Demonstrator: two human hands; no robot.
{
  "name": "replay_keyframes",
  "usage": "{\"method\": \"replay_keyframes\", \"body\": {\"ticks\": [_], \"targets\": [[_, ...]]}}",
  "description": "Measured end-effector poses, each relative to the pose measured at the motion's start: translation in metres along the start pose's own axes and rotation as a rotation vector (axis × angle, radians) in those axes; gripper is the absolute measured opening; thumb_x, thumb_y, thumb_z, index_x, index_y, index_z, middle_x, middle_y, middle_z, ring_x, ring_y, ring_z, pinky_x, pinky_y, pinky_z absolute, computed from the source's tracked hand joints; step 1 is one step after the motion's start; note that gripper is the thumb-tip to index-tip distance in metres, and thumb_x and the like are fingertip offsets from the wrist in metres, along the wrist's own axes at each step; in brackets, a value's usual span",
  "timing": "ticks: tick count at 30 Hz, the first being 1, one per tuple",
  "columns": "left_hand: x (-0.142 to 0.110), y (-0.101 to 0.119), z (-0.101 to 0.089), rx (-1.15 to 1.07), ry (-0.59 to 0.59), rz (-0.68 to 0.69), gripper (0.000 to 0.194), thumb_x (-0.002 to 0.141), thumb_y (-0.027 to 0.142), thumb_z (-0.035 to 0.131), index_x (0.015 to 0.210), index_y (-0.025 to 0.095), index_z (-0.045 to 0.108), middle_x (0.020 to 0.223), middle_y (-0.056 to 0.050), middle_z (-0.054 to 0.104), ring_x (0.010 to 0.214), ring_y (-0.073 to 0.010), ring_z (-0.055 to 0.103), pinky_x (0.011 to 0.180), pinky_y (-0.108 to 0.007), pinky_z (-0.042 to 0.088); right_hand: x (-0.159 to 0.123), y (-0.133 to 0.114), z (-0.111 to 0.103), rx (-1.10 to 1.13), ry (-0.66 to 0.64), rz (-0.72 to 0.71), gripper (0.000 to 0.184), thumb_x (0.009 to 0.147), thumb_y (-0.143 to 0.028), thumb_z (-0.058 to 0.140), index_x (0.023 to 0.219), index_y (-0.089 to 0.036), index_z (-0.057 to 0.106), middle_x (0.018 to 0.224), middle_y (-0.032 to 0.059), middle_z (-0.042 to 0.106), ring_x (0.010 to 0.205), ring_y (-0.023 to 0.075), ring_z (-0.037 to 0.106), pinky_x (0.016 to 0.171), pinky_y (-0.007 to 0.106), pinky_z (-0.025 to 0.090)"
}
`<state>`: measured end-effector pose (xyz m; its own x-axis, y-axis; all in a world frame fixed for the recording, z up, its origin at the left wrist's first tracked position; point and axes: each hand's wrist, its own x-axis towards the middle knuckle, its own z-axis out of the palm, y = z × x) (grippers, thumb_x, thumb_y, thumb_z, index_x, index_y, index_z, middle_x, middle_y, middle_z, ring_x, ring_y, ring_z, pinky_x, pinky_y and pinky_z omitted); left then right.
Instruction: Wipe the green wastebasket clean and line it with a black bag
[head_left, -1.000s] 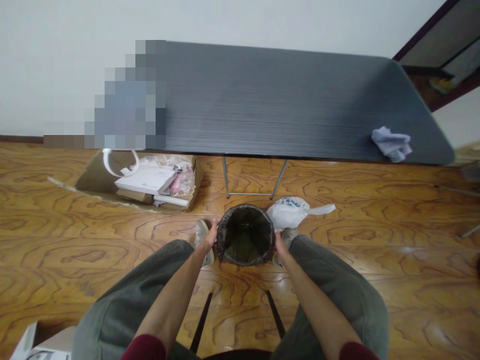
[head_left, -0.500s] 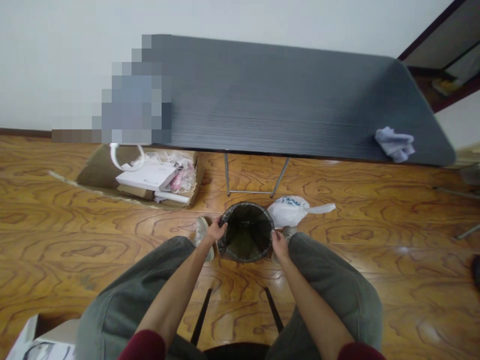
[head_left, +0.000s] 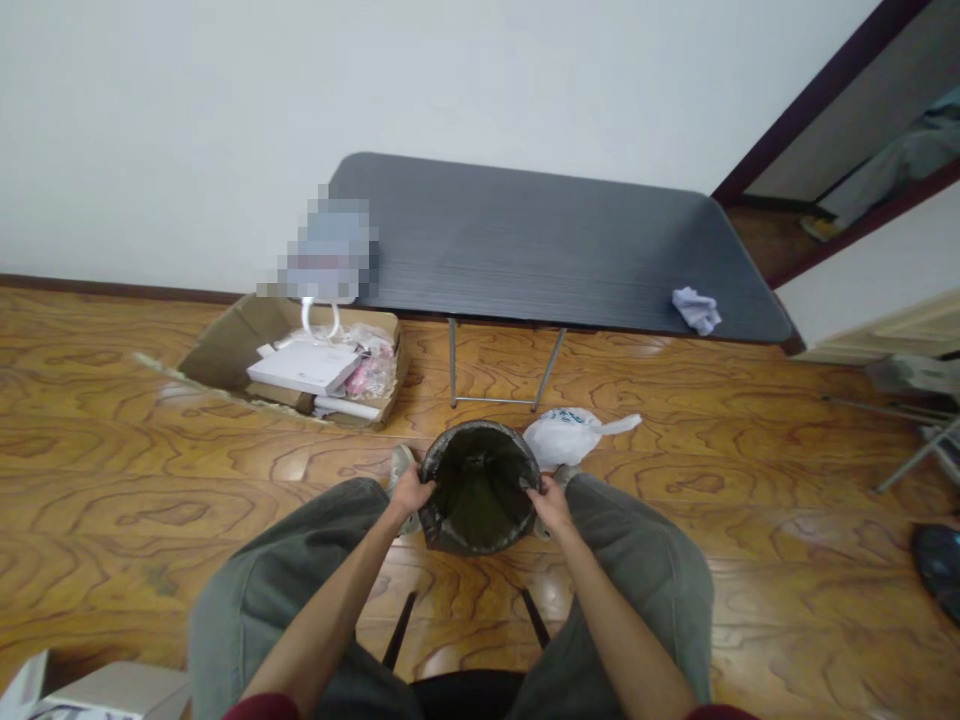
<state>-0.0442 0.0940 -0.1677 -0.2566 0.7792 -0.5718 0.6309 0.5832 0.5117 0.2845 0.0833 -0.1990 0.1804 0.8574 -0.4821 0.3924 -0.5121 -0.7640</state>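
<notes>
A small round bin (head_left: 450,535) lined with a black bag (head_left: 480,490) stands on the wooden floor between my feet. My left hand (head_left: 410,492) is closed on the bag's edge at the bin's left rim. My right hand (head_left: 549,500) is closed on the bag's edge at the right rim. The bin's inside looks dark, and I cannot make out anything in it. A white plastic bag (head_left: 566,437) lies on the floor just behind the bin, to its right.
A dark grey table (head_left: 540,245) stands against the wall with a crumpled cloth (head_left: 696,309) near its right end. An open cardboard box (head_left: 225,345) with white items sits on the floor at left. Another box (head_left: 112,690) is at bottom left.
The view has pulled back and up, so the table looks farther away. Both hands have shifted from the bin's sides onto its rim and now pinch the bag's edge.
</notes>
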Motion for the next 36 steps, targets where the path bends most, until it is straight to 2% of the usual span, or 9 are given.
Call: {"method": "replay_keyframes", "body": {"ticks": [3, 7, 10, 15, 21, 25, 30, 34, 36], "targets": [[-0.038, -0.005, -0.014, 0.041, 0.046, 0.013, 0.021, 0.078, 0.023, 0.072, 0.097, 0.017, 0.065, 0.09, -0.008, 0.07, 0.092, -0.0258, 0.069, 0.084, -0.033, 0.051, -0.028, -0.017, -0.008, 0.008, 0.024, -0.09, 0.041, 0.078, -0.035, 0.058, 0.113, -0.017, 0.07, 0.105, 0.0086, 0.078, 0.098, 0.0238, 0.074, 0.097, 0.039, 0.056], [-0.085, -0.015, -0.023, 0.059, 0.276, 0.196, 0.017, 0.081, 0.028, 0.068, 0.094, 0.019, 0.066, 0.116, -0.012, 0.068, 0.106, -0.0261, 0.068, 0.095, -0.033, 0.052, -0.07, -0.029, -0.026, -0.045, 0.156, -0.264, 0.049, 0.083, -0.046, 0.06, 0.12, -0.015, 0.071, 0.112, 0.0135, 0.073, 0.101, 0.0253, 0.07, 0.098, 0.041, 0.056], [-0.11, -0.017, -0.026, -0.063, 0.332, 0.245, 0.017, 0.082, 0.025, 0.064, 0.098, 0.02, 0.067, 0.102, -0.007, 0.072, 0.095, -0.0227, 0.071, 0.089, -0.03, 0.052, -0.093, -0.03, -0.038, -0.057, 0.232, -0.378, 0.052, 0.084, -0.051, 0.063, 0.121, -0.014, 0.071, 0.116, 0.0159, 0.067, 0.104, 0.0252, 0.067, 0.095, 0.04, 0.057], [-0.131, -0.005, -0.029, -0.21, 0.337, 0.169, 0.005, 0.078, 0.023, 0.066, 0.083, 0.023, 0.065, 0.079, -0.003, 0.072, 0.082, -0.0231, 0.07, 0.079, -0.029, 0.049, -0.111, -0.031, -0.047, -0.014, 0.224, -0.402, 0.058, 0.085, -0.055, 0.06, 0.125, -0.014, 0.067, 0.122, 0.0168, 0.066, 0.111, 0.0262, 0.064, 0.099, 0.043, 0.055], [-0.145, 0.002, -0.023, -0.54, 0.125, 0.116, 0.011, 0.068, 0.028, 0.072, 0.073, 0.02, 0.067, 0.074, -0.004, 0.073, 0.079, -0.0236, 0.069, 0.073, -0.029, 0.05, -0.124, -0.039, -0.057, -0.004, 0.277, -0.415, 0.059, 0.086, -0.054, 0.052, 0.127, -0.012, 0.063, 0.129, 0.0184, 0.066, 0.122, 0.028, 0.062, 0.112, 0.046, 0.046], [-0.162, -0.01, -0.019, -0.687, -0.04, 0.169, 0.03, 0.065, 0.042, 0.076, 0.082, 0.017, 0.073, 0.08, -0.005, 0.077, 0.076, -0.022, 0.07, 0.071, -0.029, 0.053, -0.13, -0.049, -0.068, -0.079, 0.292, -0.471, 0.055, 0.085, -0.05, 0.054, 0.125, -0.014, 0.065, 0.123, 0.0169, 0.068, 0.117, 0.0286, 0.062, 0.11, 0.047, 0.046], [-0.179, -0.012, -0.016, -0.993, -0.224, 0.115, 0.048, 0.055, 0.049, 0.086, 0.089, 0.017, 0.071, 0.085, -0.007, 0.077, 0.077, -0.0198, 0.07, 0.069, -0.029, 0.054, -0.132, -0.07, -0.07, -0.086, 0.36, -0.456, 0.055, 0.083, -0.05, 0.054, 0.12, -0.012, 0.068, 0.12, 0.0189, 0.068, 0.117, 0.0312, 0.061, 0.111, 0.05, 0.045], [-0.178, -0.004, -0.018, -0.992, -0.217, 0.128, 0.042, 0.057, 0.044, 0.082, 0.086, 0.017, 0.068, 0.081, -0.005, 0.075, 0.072, -0.018, 0.068, 0.067, -0.028, 0.053, -0.128, -0.083, -0.075, 0.085, 0.384, -0.469, 0.059, 0.082, -0.064, 0.061, 0.116, -0.016, 0.068, 0.134, 0.0181, 0.064, 0.135, 0.0299, 0.052, 0.122, 0.047, 0.034], [-0.175, -0.001, -0.019, -0.977, -0.201, 0.138, 0.039, 0.057, 0.042, 0.079, 0.085, 0.017, 0.068, 0.078, -0.004, 0.074, 0.07, -0.0176, 0.067, 0.066, -0.028, 0.052, -0.123, -0.088, -0.083, 0.256, 0.331, -0.393, 0.069, 0.082, -0.073, 0.058, 0.123, -0.017, 0.066, 0.139, 0.016, 0.063, 0.136, 0.0274, 0.054, 0.12, 0.044, 0.037]]}}
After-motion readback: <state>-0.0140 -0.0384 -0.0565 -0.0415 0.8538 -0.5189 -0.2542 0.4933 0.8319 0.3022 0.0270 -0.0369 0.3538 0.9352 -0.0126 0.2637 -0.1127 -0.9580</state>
